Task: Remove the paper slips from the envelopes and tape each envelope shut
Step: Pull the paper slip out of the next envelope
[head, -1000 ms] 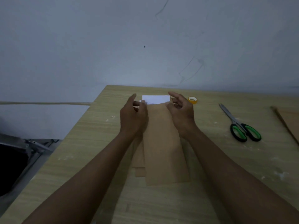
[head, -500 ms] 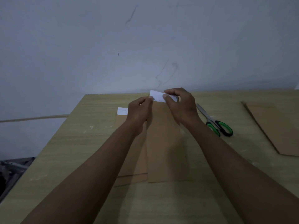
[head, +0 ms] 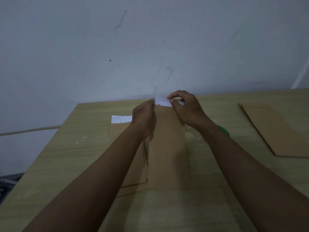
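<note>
Wooden table set against wall; brown envelopes laid at centre, another envelope at right, green-handled scissors half hidden.

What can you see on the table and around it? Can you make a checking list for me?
Surface: light wooden table, pale scuffs on it.
Job's things: brown envelope flat under both hands, white paper slip sticking out of its far end; more envelopes partly beneath it, second slip showing; another envelope lying apart at right.
Clutter: green scissor handle, mostly hidden behind the right arm.
Grippers: right hand pinches the slip; left hand rests at the envelope's mouth, grip unclear.
Cables: nothing seen.
Surroundings: grey marked wall behind.
</note>
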